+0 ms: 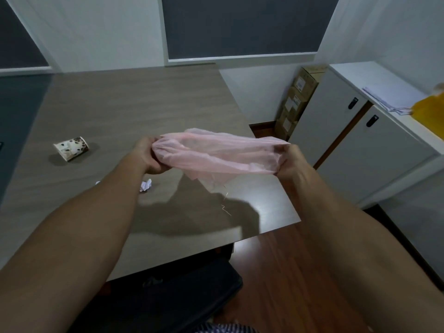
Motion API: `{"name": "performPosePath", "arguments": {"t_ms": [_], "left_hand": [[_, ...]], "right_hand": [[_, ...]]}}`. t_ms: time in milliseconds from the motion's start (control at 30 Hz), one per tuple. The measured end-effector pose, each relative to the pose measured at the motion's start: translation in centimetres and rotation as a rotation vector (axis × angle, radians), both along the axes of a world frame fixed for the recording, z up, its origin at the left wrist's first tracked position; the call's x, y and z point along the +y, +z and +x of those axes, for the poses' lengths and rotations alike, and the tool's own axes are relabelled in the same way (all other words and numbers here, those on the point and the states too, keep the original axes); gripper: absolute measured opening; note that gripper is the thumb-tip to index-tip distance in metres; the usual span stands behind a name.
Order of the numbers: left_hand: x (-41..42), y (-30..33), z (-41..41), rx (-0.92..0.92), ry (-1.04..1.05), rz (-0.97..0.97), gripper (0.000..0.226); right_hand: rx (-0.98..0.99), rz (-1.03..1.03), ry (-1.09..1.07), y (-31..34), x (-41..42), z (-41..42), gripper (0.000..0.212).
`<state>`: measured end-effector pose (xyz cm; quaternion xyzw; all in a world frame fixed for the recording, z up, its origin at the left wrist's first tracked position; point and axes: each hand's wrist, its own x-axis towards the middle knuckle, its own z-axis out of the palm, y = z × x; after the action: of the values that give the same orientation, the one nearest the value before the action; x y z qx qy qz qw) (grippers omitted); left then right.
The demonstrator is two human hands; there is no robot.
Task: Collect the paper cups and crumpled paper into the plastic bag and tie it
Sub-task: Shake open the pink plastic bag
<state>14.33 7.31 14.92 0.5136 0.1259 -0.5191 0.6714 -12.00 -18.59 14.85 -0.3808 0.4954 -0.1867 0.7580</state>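
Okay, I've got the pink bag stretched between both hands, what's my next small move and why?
Probably work the pink bag mouth open. Your left hand and right hand both grip it, yet it looks flat and bunched, while the paper cup and crumpled paper lie loose on the table.

Light: dim, overhead | shadows: cast on tabletop point(149, 111) | glare: near corner | edges: bowed, softly blurred
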Motion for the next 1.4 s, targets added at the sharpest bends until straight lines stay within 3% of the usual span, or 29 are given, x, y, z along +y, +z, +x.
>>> {"name": "performPosePath", "arguments": {"t_ms": [100,200,267,333,400,433,500,533,567,633,700,733,767,833,933,1000,1100,1200,1233,1300,1400], "left_hand": [[1.7,-0.1,1.2,0.070,0.168,-0.170,0.035],[3.1,-1.0,1.8,0.119,0.404,-0.281,0.045],[3.4,-1.4,1.1,0.045,0.349,-0.255,0.046],[3.2,-1.7,0.2,-0.102,0.129,-0.113,0.037],[2.5,-1.7,-0.6,-0.290,-0.051,0.075,0.037],[2.1,-2.1,-0.8,-0.395,-0.042,0.189,0.048],[1.1,-2.6,-1.6,-0.690,0.162,0.462,0.068],[0.4,-2.8,-2.1,-0.929,0.200,0.561,0.072],[-0.2,-3.0,-2.7,-1.198,0.104,0.586,0.075],[-2.0,-4.0,-4.1,-1.617,-0.285,0.528,0.087],[-4.0,-5.1,-5.8,-1.817,-0.628,0.561,0.090],[-4.8,-5.8,-6.5,-1.865,-0.698,0.589,0.077],[-5.4,-6.3,-7.0,-1.874,-0.680,0.605,0.055],[-6.1,-6.5,-7.4,-1.699,-0.459,0.557,0.024],[-6.3,-5.5,-6.2,-1.534,-0.262,0.542,0.019],[-6.6,-4.6,-5.3,-1.544,-0.339,0.553,0.016],[-7.7,-3.6,-5.3,-1.482,-0.262,0.498,0.013],[-8.5,-3.0,-5.4,-1.376,-0.121,0.479,0.012],[-8.7,-2.8,-5.3,-1.333,-0.078,0.472,0.013],[-8.6,-2.3,-5.0,-1.246,-0.005,0.480,0.015],[-7.9,-1.8,-3.4,-1.113,0.118,0.548,0.028]], "right_hand": [[-0.074,0.104,0.259,0.2,-0.4,-1.7,0.040],[-0.236,0.184,0.243,-0.3,-0.8,-2.0,0.026],[-0.366,0.195,0.140,-0.9,-0.6,-1.4,0.021],[-0.475,0.197,0.075,-1.7,-0.2,-0.5,0.024],[-0.495,0.198,0.102,-2.1,0.5,0.4,0.030],[-0.494,0.202,0.139,-2.2,0.9,0.7,0.031],[-0.498,0.222,0.206,-2.1,1.6,1.1,0.033],[-0.501,0.230,0.223,-2.1,1.8,1.3,0.033],[-0.498,0.237,0.234,-2.1,2.1,1.4,0.034],[-0.477,0.254,0.256,-2.1,2.7,1.6,0.033],[-0.451,0.270,0.278,-2.2,3.3,1.4,0.032],[-0.432,0.271,0.288,-2.2,3.3,1.1,0.032],[-0.410,0.267,0.304,-2.2,3.2,0.7,0.032],[-0.356,0.256,0.354,-1.9,2.4,-0.5,0.033],[-0.112,0.167,0.329,-1.0,0.6,-1.6,0.038],[0.124,-0.019,0.155,-0.9,-0.7,-1.6,0.042],[0.169,-0.479,-0.129,-0.6,-0.8,-0.7,0.051],[0.284,-0.887,-0.115,-1.2,2.3,1.4,0.087],[0.362,-0.911,-0.092,-2.0,3.7,2.2,0.099],[0.463,-0.735,-0.038,-4.0,6.5,3.6,0.114],[0.364,-0.467,-0.041,-6.7,7.6,3.4,0.087]]}}
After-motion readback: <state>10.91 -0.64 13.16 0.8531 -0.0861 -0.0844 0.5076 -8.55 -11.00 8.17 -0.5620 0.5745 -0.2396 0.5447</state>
